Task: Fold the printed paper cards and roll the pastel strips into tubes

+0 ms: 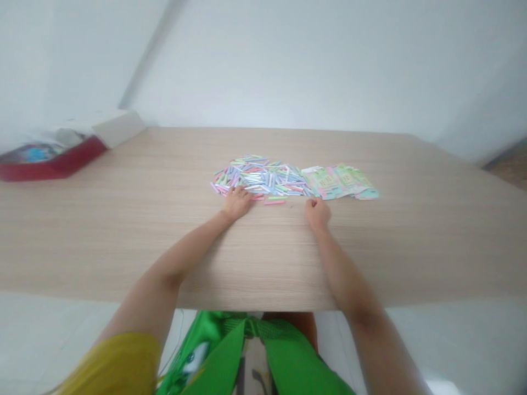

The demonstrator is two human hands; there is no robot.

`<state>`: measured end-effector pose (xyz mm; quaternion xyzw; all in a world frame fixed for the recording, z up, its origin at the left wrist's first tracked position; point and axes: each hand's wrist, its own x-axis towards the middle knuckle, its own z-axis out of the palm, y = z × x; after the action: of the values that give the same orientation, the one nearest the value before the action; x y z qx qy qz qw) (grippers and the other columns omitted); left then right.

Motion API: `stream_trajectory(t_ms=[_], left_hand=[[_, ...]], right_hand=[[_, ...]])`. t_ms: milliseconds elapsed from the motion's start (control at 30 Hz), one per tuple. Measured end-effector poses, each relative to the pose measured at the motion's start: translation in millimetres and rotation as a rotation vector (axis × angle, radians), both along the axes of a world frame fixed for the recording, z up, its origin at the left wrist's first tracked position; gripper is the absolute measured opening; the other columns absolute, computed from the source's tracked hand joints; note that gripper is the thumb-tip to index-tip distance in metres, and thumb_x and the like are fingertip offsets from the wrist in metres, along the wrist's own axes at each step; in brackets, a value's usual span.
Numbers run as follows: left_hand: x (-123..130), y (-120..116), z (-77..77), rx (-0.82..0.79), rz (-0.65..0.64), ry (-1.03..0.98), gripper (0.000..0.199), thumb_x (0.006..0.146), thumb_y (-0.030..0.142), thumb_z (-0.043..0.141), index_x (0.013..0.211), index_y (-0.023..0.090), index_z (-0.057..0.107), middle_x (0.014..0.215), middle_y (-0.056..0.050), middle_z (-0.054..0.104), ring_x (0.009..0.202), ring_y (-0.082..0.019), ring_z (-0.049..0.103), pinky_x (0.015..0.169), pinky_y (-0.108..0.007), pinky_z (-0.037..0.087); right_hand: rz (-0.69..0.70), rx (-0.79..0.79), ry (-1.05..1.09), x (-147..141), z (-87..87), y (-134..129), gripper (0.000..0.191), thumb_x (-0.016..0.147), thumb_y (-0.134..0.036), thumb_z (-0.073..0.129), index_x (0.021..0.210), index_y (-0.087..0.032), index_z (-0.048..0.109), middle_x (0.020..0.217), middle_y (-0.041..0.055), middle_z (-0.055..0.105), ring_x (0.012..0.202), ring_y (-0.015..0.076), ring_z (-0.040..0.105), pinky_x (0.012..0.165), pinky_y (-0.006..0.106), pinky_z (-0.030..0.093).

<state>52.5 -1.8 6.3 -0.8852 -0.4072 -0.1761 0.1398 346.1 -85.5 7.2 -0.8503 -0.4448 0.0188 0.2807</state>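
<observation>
Now my left hand point(236, 203) lies palm down on the near edge of a loose heap of pastel paper strips point(259, 178), its fingers point(237, 191) bent and touching them; I cannot tell whether they pinch any. My right hand point(318, 214) is curled into a loose fist on the bare wood, knuckles up, just below a spread of printed paper sheets point(340, 182) in green, pink and pale blue. Whether anything sits inside that fist I cannot tell. The strips lie every which way in blue, pink, green and white, with a couple of them point(274, 202) lying at the front of the heap, and the sheets sit right beside it on the right. All of this is on a pale wood-grain table point(123, 230). Off at the far left corner is a red tray point(53, 162) holding a plastic bag point(61, 140), with a white box point(117, 127) just behind it. A yellow sleeve point(119, 365) covers my left upper arm, and green cloth point(255, 356) shows below the table edge.
</observation>
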Motion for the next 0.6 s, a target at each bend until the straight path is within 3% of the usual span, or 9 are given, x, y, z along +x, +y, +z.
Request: stream_trajectory(t_ms=[133, 267, 367, 467, 533, 600], left_hand=[[-3, -1, 0.1, 0.006, -0.018, -0.02, 0.037, 0.095, 0.034, 0.045, 0.121, 0.021, 0.067, 0.124, -0.016, 0.067, 0.126, -0.036, 0.05, 0.099, -0.055, 0.037], [3, 0, -2.4, -0.013, -0.065, -0.016, 0.035, 0.095, 0.028, 0.045, 0.12, 0.019, 0.068, 0.122, -0.016, 0.068, 0.13, -0.036, 0.048, 0.101, -0.055, 0.036], [11, -1, -6.6, -0.021, -0.061, -0.011, 0.034, 0.095, 0.02, 0.042, 0.114, 0.019, 0.07, 0.124, -0.015, 0.067, 0.131, -0.034, 0.049, 0.102, -0.057, 0.035], [14, -4, -10.3, -0.037, -0.034, -0.017, 0.033, 0.096, 0.02, 0.041, 0.11, 0.021, 0.071, 0.13, -0.013, 0.065, 0.123, -0.032, 0.055, 0.101, -0.057, 0.036], [13, -6, -10.2, -0.027, -0.025, -0.035, 0.033, 0.096, 0.035, 0.047, 0.114, 0.02, 0.07, 0.132, -0.014, 0.065, 0.122, -0.034, 0.055, 0.101, -0.058, 0.036], [12, -9, -8.0, -0.012, -0.042, -0.052, 0.049, 0.091, 0.054, 0.053, 0.122, 0.019, 0.067, 0.132, -0.017, 0.064, 0.124, -0.037, 0.052, 0.105, -0.06, 0.033]], right_hand=[[-0.133, 0.101, -0.018, 25, 3.9, 4, 0.041, 0.095, -0.031, 0.031, 0.1, -0.015, 0.068, 0.1, 0.0147, 0.07, 0.097, 0.026, 0.061, 0.084, 0.035, 0.04], [-0.215, 0.193, -0.179, 52, 7.6, 8, 0.04, 0.09, -0.035, 0.041, 0.118, -0.017, 0.062, 0.125, 0.0174, 0.061, 0.127, 0.0332, 0.044, 0.104, 0.05, 0.029], [-0.068, 0.14, -0.316, 71, 3.5, 12, 0.051, 0.086, -0.042, 0.049, 0.132, -0.021, 0.055, 0.146, 0.0176, 0.044, 0.14, 0.0364, 0.025, 0.11, 0.058, 0.017], [0.071, -0.009, -0.351, 85, -4.3, 19, 0.065, 0.083, -0.05, 0.055, 0.142, -0.024, 0.049, 0.158, 0.017, 0.029, 0.144, 0.0406, 0.013, 0.109, 0.063, 0.018], [0.132, -0.09, -0.362, 89, -8.7, 24, 0.072, 0.083, -0.053, 0.058, 0.147, -0.024, 0.045, 0.162, 0.017, 0.022, 0.146, 0.0427, 0.009, 0.108, 0.065, 0.02], [0.163, -0.112, -0.379, 88, -10.6, 28, 0.067, 0.086, -0.051, 0.056, 0.147, -0.025, 0.046, 0.163, 0.0165, 0.02, 0.148, 0.0417, 0.008, 0.108, 0.064, 0.021]])
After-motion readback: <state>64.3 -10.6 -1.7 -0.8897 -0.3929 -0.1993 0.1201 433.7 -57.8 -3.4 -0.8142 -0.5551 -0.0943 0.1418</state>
